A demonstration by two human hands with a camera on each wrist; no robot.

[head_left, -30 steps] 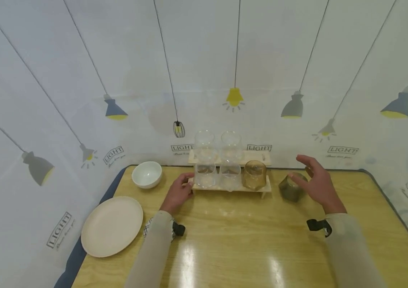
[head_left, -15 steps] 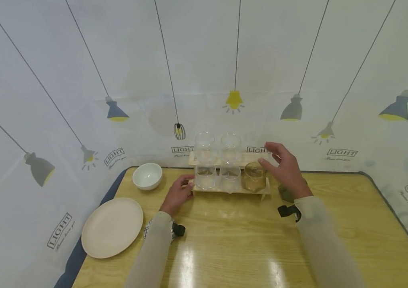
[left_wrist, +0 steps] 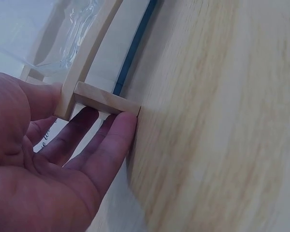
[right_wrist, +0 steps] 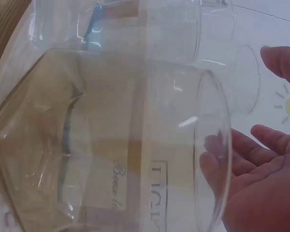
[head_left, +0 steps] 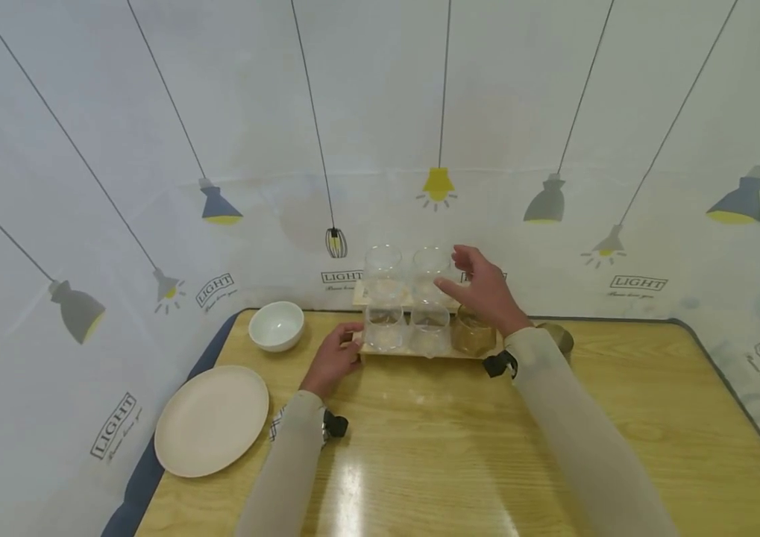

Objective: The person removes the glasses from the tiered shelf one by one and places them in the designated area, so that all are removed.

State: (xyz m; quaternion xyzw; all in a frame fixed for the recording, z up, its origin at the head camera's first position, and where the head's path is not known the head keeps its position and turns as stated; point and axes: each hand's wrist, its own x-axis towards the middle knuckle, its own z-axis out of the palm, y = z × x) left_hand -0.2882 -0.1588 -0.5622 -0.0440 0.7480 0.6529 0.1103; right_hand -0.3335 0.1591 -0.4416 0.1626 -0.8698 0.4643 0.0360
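A two-tier wooden rack (head_left: 396, 352) stands by the wall with two clear glasses on each tier, such as the back right clear glass (head_left: 430, 265). An amber glass (head_left: 472, 339) sits at the right of the lower tier. My left hand (head_left: 334, 359) grips the rack's left end; in the left wrist view the thumb lies on the shelf end (left_wrist: 104, 99) and the fingers are against its leg. My right hand (head_left: 488, 292) is above the amber glass, beside the back right clear glass, thumb and fingers apart, holding nothing. In the right wrist view the amber glass (right_wrist: 111, 130) fills the foreground.
A dark greenish glass (head_left: 559, 340) stands on the table right of the rack, partly behind my right sleeve. A white bowl (head_left: 276, 327) and a large pale plate (head_left: 213, 421) lie at the left. The lamp-printed wall covering (head_left: 380, 149) rises behind the table.
My right hand has moved left from the dark greenish glass, past the amber glass, to the back right clear glass. My left hand has stayed on the rack.
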